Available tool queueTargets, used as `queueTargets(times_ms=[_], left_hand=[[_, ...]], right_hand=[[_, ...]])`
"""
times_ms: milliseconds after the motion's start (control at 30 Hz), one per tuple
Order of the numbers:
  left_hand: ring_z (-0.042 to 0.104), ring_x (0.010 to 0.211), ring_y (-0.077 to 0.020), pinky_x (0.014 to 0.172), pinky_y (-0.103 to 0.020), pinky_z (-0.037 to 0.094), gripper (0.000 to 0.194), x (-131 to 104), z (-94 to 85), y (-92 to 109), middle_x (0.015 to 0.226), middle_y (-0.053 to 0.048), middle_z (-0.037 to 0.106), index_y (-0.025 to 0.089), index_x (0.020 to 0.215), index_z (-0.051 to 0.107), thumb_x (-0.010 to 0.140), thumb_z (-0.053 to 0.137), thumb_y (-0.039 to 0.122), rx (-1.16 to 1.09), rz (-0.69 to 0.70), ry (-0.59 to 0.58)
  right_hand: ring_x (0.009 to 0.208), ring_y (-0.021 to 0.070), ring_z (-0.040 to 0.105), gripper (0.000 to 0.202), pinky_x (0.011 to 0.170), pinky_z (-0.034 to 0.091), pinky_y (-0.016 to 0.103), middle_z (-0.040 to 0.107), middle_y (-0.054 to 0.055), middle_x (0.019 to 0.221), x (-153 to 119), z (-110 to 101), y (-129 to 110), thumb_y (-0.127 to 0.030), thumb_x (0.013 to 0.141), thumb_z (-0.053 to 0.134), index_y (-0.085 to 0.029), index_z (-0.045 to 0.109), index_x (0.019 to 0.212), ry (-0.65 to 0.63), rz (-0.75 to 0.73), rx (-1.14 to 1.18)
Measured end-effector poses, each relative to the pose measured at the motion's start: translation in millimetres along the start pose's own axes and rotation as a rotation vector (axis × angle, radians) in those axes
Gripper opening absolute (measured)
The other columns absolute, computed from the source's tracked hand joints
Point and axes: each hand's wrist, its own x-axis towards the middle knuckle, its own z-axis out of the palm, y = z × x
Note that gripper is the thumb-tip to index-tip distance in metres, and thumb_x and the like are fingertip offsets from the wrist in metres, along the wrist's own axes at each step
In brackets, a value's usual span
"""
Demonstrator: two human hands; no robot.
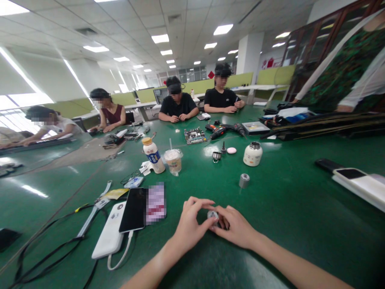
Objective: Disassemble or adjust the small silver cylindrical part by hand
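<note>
A small round silvery part [212,215] is held between my two hands, low over the green table [270,200]. My left hand [192,218] closes on it from the left, thumb and fingers bent round it. From the right, my right hand [234,224] grips the same part, its thumb below and index finger above; its other fingers are curled and partly in shadow. Beyond my hands stands a grey metal cylinder [244,180]. Farther back are a white jar with a drawn face [253,154], a pink oval object [231,150] and a small metal cup [216,156].
To the left lie a white power bank [110,230] with a cable, a black phone [134,209] and straps. A bottle [153,155] and a drink cup [173,161] stand behind. Farther off are a circuit board [195,135], power drills [218,133] and several people. A white device [357,180] lies right.
</note>
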Motion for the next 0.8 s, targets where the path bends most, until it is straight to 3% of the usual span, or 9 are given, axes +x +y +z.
queueTargets(times_ms=[100,367,500,800], left_hand=[[0.058,0.096,-0.0255,0.085,-0.040,0.041,0.039,0,1.1,-1,0.089,0.003,0.076,0.028,0.112,0.060,0.078,0.076,0.015,0.021,-0.007,0.027],[0.064,0.099,-0.0234,0.091,-0.040,0.040,0.037,1,-1.2,-3,0.093,0.003,0.077,0.029,0.114,0.053,0.084,0.069,0.015,-0.031,0.027,0.080],[0.067,0.099,-0.0235,0.094,-0.041,0.041,0.031,5,-3.6,-19,0.094,0.000,0.077,0.027,0.113,0.052,0.087,0.068,0.022,-0.012,-0.045,0.168],[0.064,0.095,-0.0256,0.088,-0.043,0.043,0.027,6,5.6,-59,0.089,0.000,0.078,0.025,0.106,0.060,0.082,0.068,0.015,0.106,-0.102,0.129]], right_hand=[[0.063,0.0153,0.055,0.021,0.066,0.035,0.027,0.062,-0.005,0.069,1,-1,-1,-0.041,0.089,0.061,-0.024,0.058,0.101,-0.017,0.001,0.019],[0.064,0.0161,0.055,0.022,0.065,0.035,0.027,0.061,-0.004,0.068,0,-2,-2,-0.042,0.088,0.063,-0.024,0.058,0.100,-0.020,0.012,0.031],[0.064,0.0159,0.054,0.023,0.066,0.035,0.027,0.060,-0.005,0.068,0,-4,-3,-0.042,0.088,0.063,-0.024,0.058,0.100,-0.022,0.021,0.025],[0.065,0.0164,0.054,0.021,0.065,0.035,0.027,0.060,-0.005,0.068,1,-6,-6,-0.041,0.087,0.065,-0.025,0.059,0.099,-0.027,0.046,0.016]])
